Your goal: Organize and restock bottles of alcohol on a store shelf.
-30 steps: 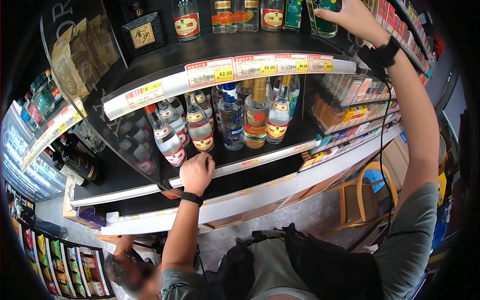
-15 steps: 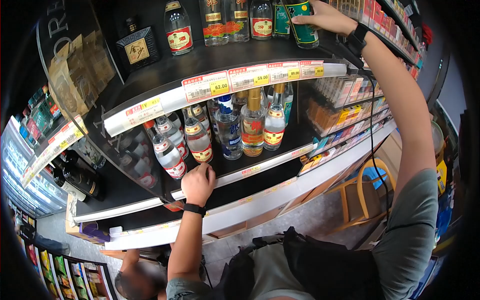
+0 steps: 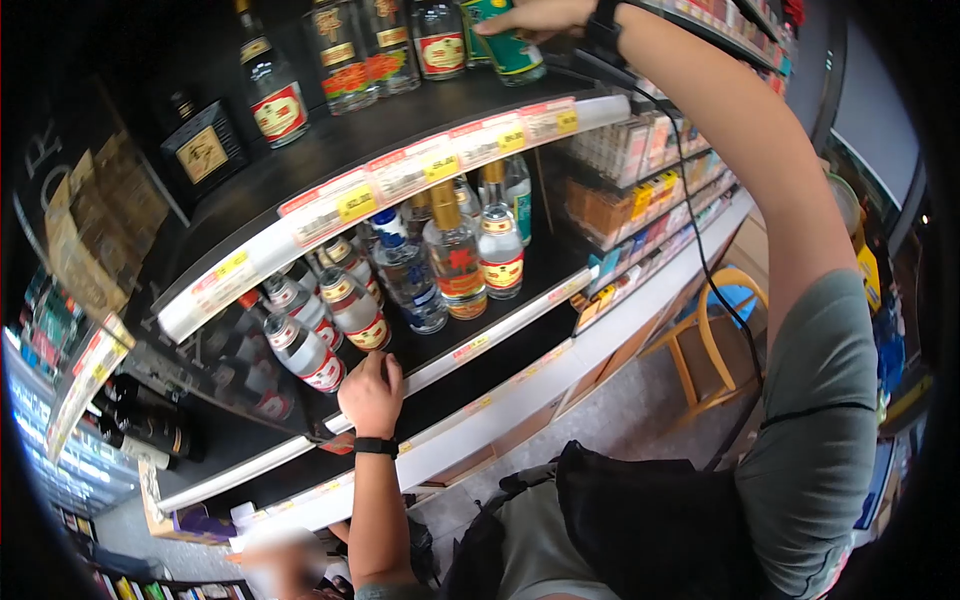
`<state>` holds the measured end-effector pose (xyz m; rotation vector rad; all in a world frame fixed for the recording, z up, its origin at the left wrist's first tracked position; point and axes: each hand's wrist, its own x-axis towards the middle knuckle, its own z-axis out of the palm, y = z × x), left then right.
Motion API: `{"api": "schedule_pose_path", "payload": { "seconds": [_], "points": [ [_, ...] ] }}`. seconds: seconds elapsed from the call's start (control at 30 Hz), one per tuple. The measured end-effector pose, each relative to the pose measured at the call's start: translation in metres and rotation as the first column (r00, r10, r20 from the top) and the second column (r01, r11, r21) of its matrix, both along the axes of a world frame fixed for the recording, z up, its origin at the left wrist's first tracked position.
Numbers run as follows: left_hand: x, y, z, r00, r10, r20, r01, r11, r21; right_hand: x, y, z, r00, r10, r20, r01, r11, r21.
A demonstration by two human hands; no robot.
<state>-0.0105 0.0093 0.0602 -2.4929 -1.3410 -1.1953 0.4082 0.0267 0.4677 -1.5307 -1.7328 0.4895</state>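
Right hand up top on the green bottle, left hand down on the ledge!

And here's the right hand (image 3: pixel 548 18), stretched up to the upper shelf (image 3: pixel 330 150), fingers closed round the green bottle (image 3: pixel 512 55)! The grip comes from the side, index finger across the label, probably because other glass crowds in: a second green bottle (image 3: pixel 473 34) stands just beside it, a red-labelled bottle (image 3: pixel 440 42) next along. The held bottle's neck is out of view, and whether its base bears on the shelf, I can't tell.

Down below, the left hand (image 3: pixel 372 396) rests at the front lip (image 3: pixel 470 350) of the lower shelf, fingers curled in, palm hidden, so I can't say if it holds anything. It looks like a brace for that long reach. Just behind it stands a clear bottle (image 3: pixel 355 315), upright among its neighbours.

Labels mostly face outward, presumably for easy reading, and the price tags (image 3: pixel 440 160) line the upper edge, likely so shoppers can match each to its bottle.
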Motion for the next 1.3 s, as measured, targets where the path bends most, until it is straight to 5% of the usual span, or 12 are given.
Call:
{"api": "schedule_pose_path", "payload": {
  "seconds": [0.1,0.23,0.33,0.57,0.73,0.93,1.07,1.13,1.2,1.27,1.3],
  "points": [
    [0.001,0.000,0.000,1.000,-0.007,-0.018,0.008,1.000,0.009,0.016,0.021,0.006,0.976,-0.064,0.210,0.060,0.998,0.024],
    [0.002,-0.001,0.001,1.000,-0.003,-0.012,0.003,1.000,-0.009,0.022,0.040,0.003,0.981,-0.045,0.189,0.047,0.999,-0.002],
    [0.002,0.000,0.000,1.000,-0.007,-0.018,0.007,1.000,-0.003,0.027,0.035,0.011,0.991,-0.116,0.070,0.124,0.983,-0.132],
    [0.001,0.002,-0.004,1.000,-0.007,-0.027,0.008,1.000,0.013,0.047,0.058,0.004,0.980,-0.151,-0.127,0.133,0.981,-0.144],
    [0.002,0.003,-0.006,1.000,-0.013,-0.010,0.013,1.000,0.028,0.042,0.053,-0.001,0.953,-0.301,0.038,0.301,0.954,0.008],
    [0.001,0.002,-0.004,1.000,-0.009,-0.025,0.010,1.000,0.015,0.041,0.043,0.009,0.920,-0.353,0.173,0.362,0.932,-0.022],
    [0.001,0.002,-0.004,1.000,-0.019,-0.023,0.020,0.999,0.029,0.055,0.046,0.014,0.931,-0.297,0.211,0.316,0.947,-0.061],
    [0.003,0.002,-0.003,1.000,-0.027,-0.012,0.028,0.999,0.042,0.073,0.068,0.019,0.950,-0.224,0.219,0.285,0.907,-0.309],
    [0.002,0.000,-0.001,1.000,-0.016,-0.002,0.016,0.998,0.056,0.063,0.044,0.014,0.919,-0.316,0.238,0.369,0.901,-0.229],
    [0.000,0.002,-0.003,1.000,-0.013,-0.011,0.014,1.000,0.013,0.075,0.046,0.014,0.988,-0.103,0.116,0.132,0.950,-0.282],
    [0.000,0.001,-0.002,1.000,-0.006,-0.006,0.006,1.000,0.005,0.066,0.041,0.012,0.962,-0.206,0.177,0.241,0.948,-0.209]
  ]
}}
